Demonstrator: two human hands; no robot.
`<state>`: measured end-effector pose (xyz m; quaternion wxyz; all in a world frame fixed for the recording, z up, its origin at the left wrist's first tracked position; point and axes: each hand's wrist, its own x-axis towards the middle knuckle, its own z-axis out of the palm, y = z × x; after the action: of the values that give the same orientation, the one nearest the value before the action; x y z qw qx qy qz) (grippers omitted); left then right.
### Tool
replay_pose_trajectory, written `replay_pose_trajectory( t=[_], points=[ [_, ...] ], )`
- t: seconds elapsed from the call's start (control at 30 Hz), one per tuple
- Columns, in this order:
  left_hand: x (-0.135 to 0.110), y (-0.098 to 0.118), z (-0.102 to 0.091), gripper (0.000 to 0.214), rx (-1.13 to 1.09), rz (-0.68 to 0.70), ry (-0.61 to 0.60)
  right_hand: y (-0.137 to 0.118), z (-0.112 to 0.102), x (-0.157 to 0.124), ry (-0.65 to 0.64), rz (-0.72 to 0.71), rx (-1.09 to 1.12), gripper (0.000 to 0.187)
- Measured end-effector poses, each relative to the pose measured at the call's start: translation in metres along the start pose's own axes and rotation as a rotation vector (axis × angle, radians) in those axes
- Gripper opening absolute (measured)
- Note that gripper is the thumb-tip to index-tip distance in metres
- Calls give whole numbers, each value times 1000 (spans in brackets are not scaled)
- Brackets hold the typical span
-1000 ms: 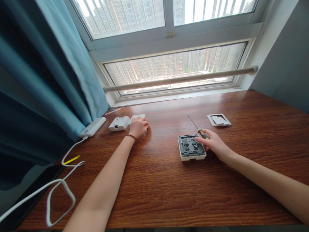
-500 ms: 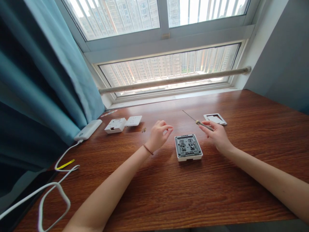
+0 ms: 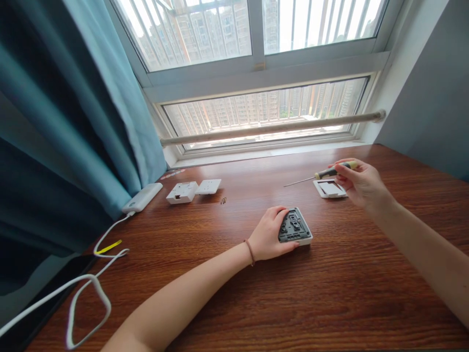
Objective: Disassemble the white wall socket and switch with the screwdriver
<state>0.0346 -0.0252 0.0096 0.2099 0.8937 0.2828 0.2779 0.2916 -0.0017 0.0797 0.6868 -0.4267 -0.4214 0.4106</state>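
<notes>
My left hand [image 3: 271, 233] grips the left side of a square wall switch [image 3: 298, 230], thumb at its near edge and fingers over the far one. The switch lies on the table with its white back box down and its dark grey mechanism face up, partly covered by the hand. Raised to the right, my right hand [image 3: 364, 186] is closed on the handle of a screwdriver [image 3: 326, 173]. Its thin shaft points left and slightly down, apart from the switch. Below that hand lies a white switch frame [image 3: 320, 190], partly hidden by the fingers.
At the back left sit a white box [image 3: 179, 196], a white plate [image 3: 209, 186] and several small brass screws [image 3: 223, 200]. A white power strip [image 3: 142, 197] with a looping cable [image 3: 88, 279] lies by the blue curtain [image 3: 120, 127]. A yellow strip [image 3: 109, 247] touches the cable.
My left hand has moved right and down and taken hold of the switch. My right hand has lifted to the right with the screwdriver, whose shaft now slopes down instead of up.
</notes>
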Motion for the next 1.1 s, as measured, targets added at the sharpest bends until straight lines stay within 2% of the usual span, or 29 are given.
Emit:
replay_pose_trajectory(
  t=[0.13, 0.23, 0.4, 0.53, 1.1],
  points=[
    [0, -3, 3, 76, 35, -8, 40, -26, 13, 12, -58, -51, -67, 21],
    [0, -4, 4, 76, 47, -10, 43, -32, 25, 10, -108, -88, -65, 24],
    [0, -4, 3, 70, 62, -10, 15, -22, 29, -5, -265, -147, -207, 32],
    [1, -3, 1, 67, 64, -13, -14, -15, 29, -12, -355, -198, -300, 31],
    [1, -3, 1, 68, 44, 1, -21, 2, 29, -11, -457, -208, -397, 30]
  ],
)
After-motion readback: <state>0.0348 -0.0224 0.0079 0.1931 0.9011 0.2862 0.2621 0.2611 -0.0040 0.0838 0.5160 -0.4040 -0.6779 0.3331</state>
